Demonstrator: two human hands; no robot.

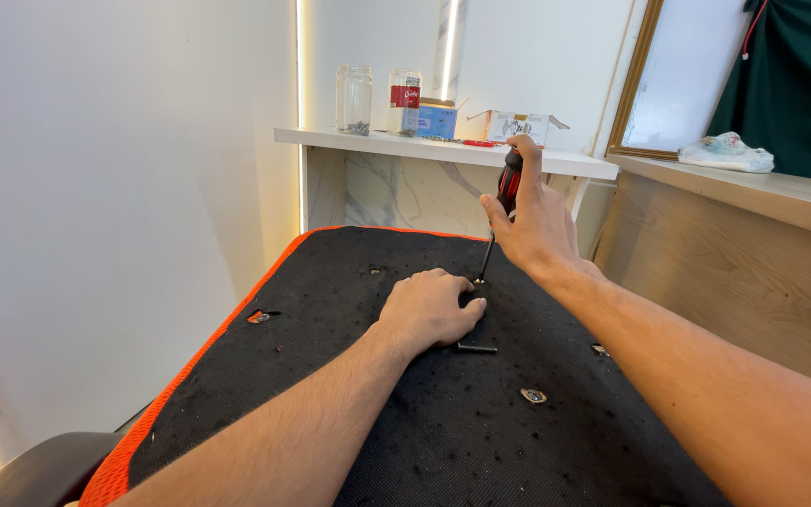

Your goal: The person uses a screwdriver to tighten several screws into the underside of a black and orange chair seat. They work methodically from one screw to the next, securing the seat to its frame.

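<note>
Forearms near; right hand grips screwdriver; blue box on shelf.

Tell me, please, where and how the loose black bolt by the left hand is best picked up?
Pinch the bolt across the middle of its shaft, coming from above. It lies flat on the black panel, lengthwise left to right, just near of the left hand, so its long sides are free for the fingers.

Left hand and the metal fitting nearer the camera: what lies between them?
A loose black bolt on the black panel, shown in the head view.
</note>
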